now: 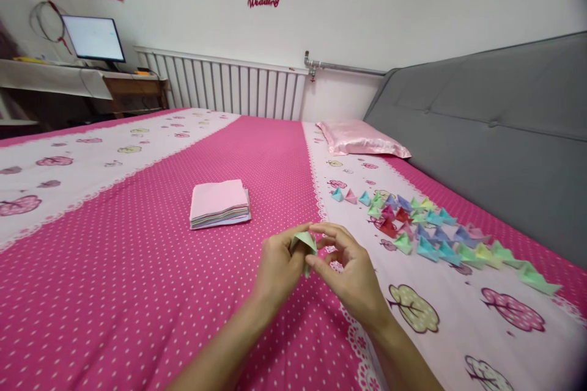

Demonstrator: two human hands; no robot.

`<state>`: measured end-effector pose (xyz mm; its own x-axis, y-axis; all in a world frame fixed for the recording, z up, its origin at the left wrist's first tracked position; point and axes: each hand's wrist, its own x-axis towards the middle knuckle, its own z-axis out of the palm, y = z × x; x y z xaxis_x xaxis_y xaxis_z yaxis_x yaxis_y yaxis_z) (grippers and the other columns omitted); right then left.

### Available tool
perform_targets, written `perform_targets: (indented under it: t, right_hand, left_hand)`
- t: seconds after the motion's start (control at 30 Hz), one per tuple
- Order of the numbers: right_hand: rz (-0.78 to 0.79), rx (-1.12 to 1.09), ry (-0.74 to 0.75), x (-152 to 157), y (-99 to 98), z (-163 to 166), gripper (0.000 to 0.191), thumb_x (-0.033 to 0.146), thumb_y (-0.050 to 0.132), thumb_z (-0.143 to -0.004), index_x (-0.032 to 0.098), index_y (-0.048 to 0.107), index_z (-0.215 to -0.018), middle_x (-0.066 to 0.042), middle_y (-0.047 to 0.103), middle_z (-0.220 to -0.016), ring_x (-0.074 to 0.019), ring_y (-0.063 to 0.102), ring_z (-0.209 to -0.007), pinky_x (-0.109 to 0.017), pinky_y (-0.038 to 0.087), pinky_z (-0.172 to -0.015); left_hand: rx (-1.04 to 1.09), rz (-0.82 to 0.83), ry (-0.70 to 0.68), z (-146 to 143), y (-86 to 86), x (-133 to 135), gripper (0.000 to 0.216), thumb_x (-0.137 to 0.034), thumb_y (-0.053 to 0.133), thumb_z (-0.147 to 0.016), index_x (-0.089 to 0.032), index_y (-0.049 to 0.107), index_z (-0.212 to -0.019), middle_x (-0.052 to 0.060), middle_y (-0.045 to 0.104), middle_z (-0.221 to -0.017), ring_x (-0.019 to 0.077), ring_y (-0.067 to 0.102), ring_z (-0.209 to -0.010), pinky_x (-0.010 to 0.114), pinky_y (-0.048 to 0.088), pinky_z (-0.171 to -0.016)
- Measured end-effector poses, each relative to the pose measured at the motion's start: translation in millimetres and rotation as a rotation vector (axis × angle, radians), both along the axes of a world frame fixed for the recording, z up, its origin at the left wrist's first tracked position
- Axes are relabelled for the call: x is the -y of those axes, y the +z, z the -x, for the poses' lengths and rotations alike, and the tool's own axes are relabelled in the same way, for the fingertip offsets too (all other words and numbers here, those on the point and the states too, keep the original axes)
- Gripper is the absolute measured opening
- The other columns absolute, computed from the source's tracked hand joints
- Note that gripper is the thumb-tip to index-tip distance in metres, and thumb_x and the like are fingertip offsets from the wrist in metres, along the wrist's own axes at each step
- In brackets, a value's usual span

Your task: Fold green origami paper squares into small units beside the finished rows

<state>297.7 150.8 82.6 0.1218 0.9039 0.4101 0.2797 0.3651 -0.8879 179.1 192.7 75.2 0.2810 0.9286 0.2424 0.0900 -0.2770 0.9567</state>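
Observation:
A small piece of pale green folded paper (pixel 305 239) is held up between my two hands, above the bed. My left hand (pixel 280 266) is closed on it, the thumb against its near side. My right hand (pixel 346 263) has its thumb and fingers curled at the paper's right edge; whether they pinch it is hard to see. Fingers cover part of the folds. On the right lie several folded paper boats (pixel 440 235) in many colours. Left of my hands is a stack of square coloured paper (pixel 219 203), pink on top.
Under everything spreads a pink dotted bedspread (pixel 137 269) with printed white bands. A pink pillow (pixel 362 136) rests near the grey padded headboard (pixel 495 128). Along the far wall runs a white radiator (pixel 229 82); a monitor (pixel 94 40) stands on a desk at the left.

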Motion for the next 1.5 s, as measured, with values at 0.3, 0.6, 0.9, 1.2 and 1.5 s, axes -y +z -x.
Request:
perform_targets:
  t: [0.3,0.6,0.9,1.2,1.5]
  right_hand:
    - [0.012,-0.043,-0.106,-1.6,-4.0,-2.5,0.032,0.012,0.05,-0.073,0.022,0.055,-0.102,-0.006,0.059,-0.1,-0.0182,0.058,-0.087,-0.027,0.049,-0.064]
    - [-0.115,-0.022,-0.145,-4.2,-5.6,-6.9,0.023,0.01,0.047,-0.076,0.021,0.062,-0.09,-0.005,0.058,-0.101,-0.0187,0.053,-0.099,-0.031,0.046,-0.079]
    - [-0.045,0.004,-0.126,-2.5,-1.7,-9.7,0.026,0.013,0.046,-0.079,0.025,0.064,-0.095,-0.004,0.054,-0.113,-0.0189,0.05,-0.106,-0.03,0.048,-0.079]
    - [-0.024,-0.083,-0.106,0.0,-1.0,-10.7,0.026,0.016,0.044,-0.08,0.022,0.064,-0.095,-0.004,0.059,-0.111,-0.0201,0.051,-0.107,-0.037,0.039,-0.093]
    - [0.054,-0.089,-0.154,-0.2,-1.0,-8.9,0.021,0.027,0.058,-0.075,0.019,0.061,-0.093,-0.006,0.064,-0.094,-0.0199,0.06,-0.083,-0.032,0.049,-0.07]
  left_hand:
    - [0.199,0.082,-0.126,-2.7,1.4,-1.2,0.046,-0.004,0.051,-0.067,-0.014,0.058,-0.111,0.008,0.066,-0.1,0.0191,0.061,-0.088,0.027,0.049,-0.072]
    - [0.343,0.252,-0.224,-3.3,14.0,3.2,0.037,-0.01,0.055,-0.071,-0.015,0.06,-0.107,0.006,0.068,-0.083,0.0112,0.057,-0.063,0.024,0.046,-0.062]
    - [0.513,0.407,-0.19,0.9,19.1,0.6,0.034,-0.018,0.062,-0.071,-0.016,0.059,-0.105,0.008,0.068,-0.089,0.0141,0.061,-0.073,0.027,0.045,-0.071]
    - [0.521,0.367,-0.252,0.7,20.0,1.9,0.022,-0.02,0.057,-0.076,-0.016,0.064,-0.096,0.006,0.067,-0.092,0.0134,0.059,-0.078,0.025,0.043,-0.077]
    - [0.445,0.303,-0.242,2.6,12.3,-0.2,0.032,-0.009,0.047,-0.073,-0.015,0.065,-0.098,0.005,0.068,-0.086,0.0156,0.059,-0.082,0.029,0.041,-0.084]
